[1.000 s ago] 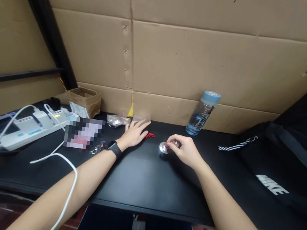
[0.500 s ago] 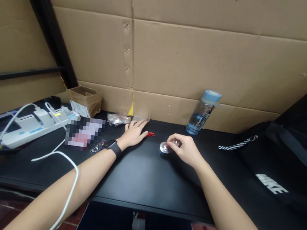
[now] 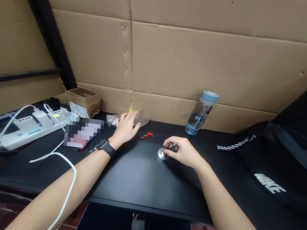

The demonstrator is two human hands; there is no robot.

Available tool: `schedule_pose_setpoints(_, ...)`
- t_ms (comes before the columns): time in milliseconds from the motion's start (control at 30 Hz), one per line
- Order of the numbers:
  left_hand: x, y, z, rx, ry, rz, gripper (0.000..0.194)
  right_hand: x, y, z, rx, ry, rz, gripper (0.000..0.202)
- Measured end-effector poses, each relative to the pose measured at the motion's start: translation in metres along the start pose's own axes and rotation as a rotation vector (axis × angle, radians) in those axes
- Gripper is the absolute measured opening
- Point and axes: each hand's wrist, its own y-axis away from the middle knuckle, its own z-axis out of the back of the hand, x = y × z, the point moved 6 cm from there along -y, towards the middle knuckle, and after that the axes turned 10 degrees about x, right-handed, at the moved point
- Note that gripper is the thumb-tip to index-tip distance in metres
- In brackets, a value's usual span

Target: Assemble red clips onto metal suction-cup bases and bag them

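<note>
A shiny round metal disc (image 3: 162,154) lies on the black table (image 3: 133,184). My right hand (image 3: 181,151) is just to its right, thumb by the disc's edge and fingers curved but apart from the thumb, with a ring on one finger. Over a clear plastic bag (image 3: 141,120) at the back, my left hand (image 3: 126,128) has its fingers spread; whether it touches the bag is hard to tell. Between the two hands lies a small red string (image 3: 147,135).
A water bottle (image 3: 201,113) stands at the back right, before a black backpack (image 3: 283,162) with a striped strap. On the left are a small cardboard box (image 3: 86,100), a power strip (image 3: 20,137), a white cable (image 3: 65,158) and a blurred flat item (image 3: 83,134).
My left hand has moved left and back onto the bag, uncovering the red string. The metal disc now lies flatter on the table, and my right fingers have opened from it.
</note>
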Motion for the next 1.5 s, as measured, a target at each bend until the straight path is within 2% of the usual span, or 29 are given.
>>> schedule_pose_setpoints(67, -0.004, 0.006, 0.021, -0.088, -0.024, -0.010, 0.057, -0.006, 0.001, 0.005, -0.033, 0.034, -0.017, 0.012)
schedule_pose_setpoints(167, -0.019, 0.018, 0.046, -0.166, -0.043, -0.107, 0.051, -0.022, 0.007, 0.021, -0.130, 0.122, -0.098, 0.021)
schedule_pose_setpoints(267, -0.041, 0.032, 0.054, -0.146, -0.067, -0.283, 0.039, -0.037, 0.013, 0.033, -0.138, 0.177, -0.185, 0.021)
schedule_pose_setpoints(333, -0.059, 0.043, 0.051, -0.079, -0.084, -0.429, 0.038, -0.045, 0.016, 0.036, -0.120, 0.189, -0.219, 0.020)
schedule_pose_setpoints(400, -0.073, 0.053, 0.045, 0.006, -0.096, -0.535, 0.047, -0.051, 0.017, 0.035, -0.105, 0.198, -0.231, 0.019)
schedule_pose_setpoints(467, -0.082, 0.061, 0.039, 0.076, -0.106, -0.591, 0.058, -0.055, 0.015, 0.030, -0.098, 0.207, -0.230, 0.021)
schedule_pose_setpoints(533, -0.089, 0.066, 0.037, 0.116, -0.102, -0.617, 0.061, -0.059, 0.013, 0.024, -0.096, 0.227, -0.227, 0.029)
schedule_pose_setpoints(667, -0.105, 0.072, 0.027, 0.156, -0.021, -0.677, 0.045, -0.066, 0.005, 0.011, -0.089, 0.322, -0.260, 0.038)
schedule_pose_setpoints(800, -0.124, 0.077, 0.005, 0.163, -0.019, -0.752, 0.029, -0.071, -0.003, 0.005, -0.068, 0.393, -0.337, 0.027)
schedule_pose_setpoints(900, -0.129, 0.074, -0.009, 0.163, -0.050, -0.730, 0.017, -0.073, -0.007, 0.005, -0.060, 0.391, -0.357, 0.014)
schedule_pose_setpoints(1000, -0.126, 0.068, -0.017, 0.185, -0.056, -0.687, 0.014, -0.072, -0.007, 0.006, -0.058, 0.378, -0.343, 0.007)
schedule_pose_setpoints(1200, -0.124, 0.062, -0.026, 0.190, -0.047, -0.673, 0.015, -0.070, -0.011, 0.006, -0.067, 0.419, -0.340, 0.007)
schedule_pose_setpoints(1333, -0.122, 0.059, -0.020, 0.170, 0.024, -0.622, 0.018, -0.060, -0.010, 0.012, -0.131, 0.321, -0.283, 0.008)
schedule_pose_setpoints(1433, -0.116, 0.054, -0.009, 0.113, 0.126, -0.501, 0.017, -0.046, -0.007, 0.020, -0.203, 0.064, -0.193, 0.009)
schedule_pose_setpoints(1500, -0.111, 0.050, -0.001, 0.074, 0.196, -0.408, 0.017, -0.039, -0.005, 0.023, -0.231, -0.118, -0.152, 0.019)
